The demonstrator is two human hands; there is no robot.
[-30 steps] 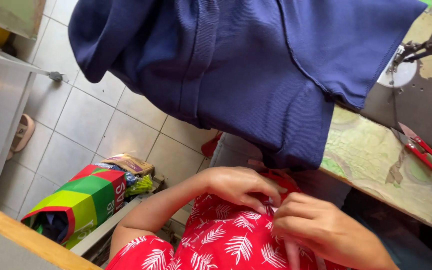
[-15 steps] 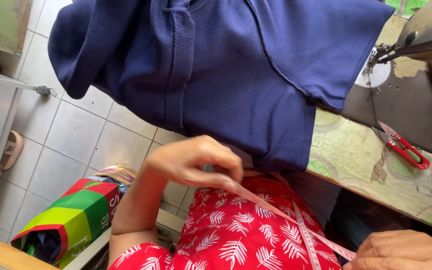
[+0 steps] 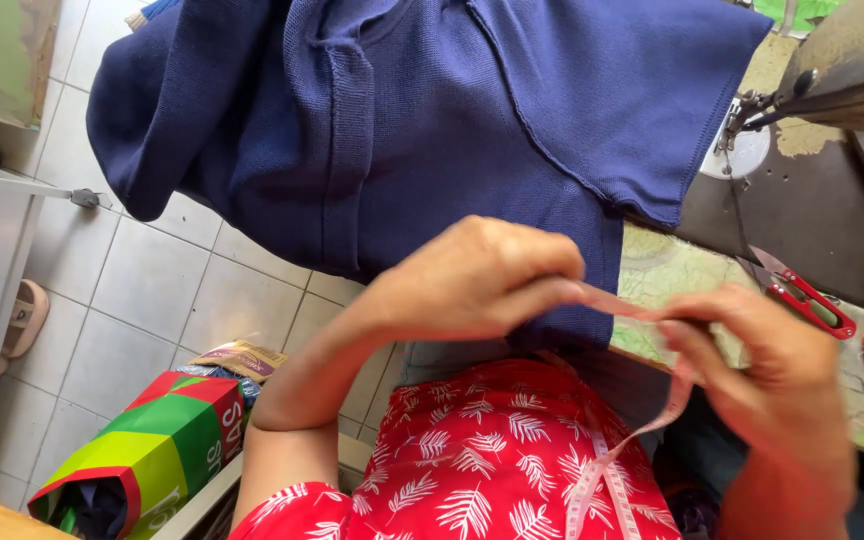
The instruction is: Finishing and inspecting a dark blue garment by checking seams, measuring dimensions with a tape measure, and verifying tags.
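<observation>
- Left hand [image 3: 472,280] pinches one end of a pink measuring tape [image 3: 632,430], just below the hanging navy garment [image 3: 422,130].
- The tape runs taut to the right hand [image 3: 762,370], whose grip pinches it too; the slack drops onto the red patterned lap.
- Judged: stretching tape for measuring; next, laying it flat against the cloth.
- Red-handled snips [image 3: 802,295] lie on the surface, beyond the right grip.

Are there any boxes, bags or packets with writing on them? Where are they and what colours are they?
Paper bag: on the floor at lower left, boxy, with red, green and yellow panels and white lettering.
Small packet: just behind the bag on the tiled floor, flat, brown and crinkled.
Tape measure: stretched between the left hand and the right hand, a thin pink printed strip.
</observation>
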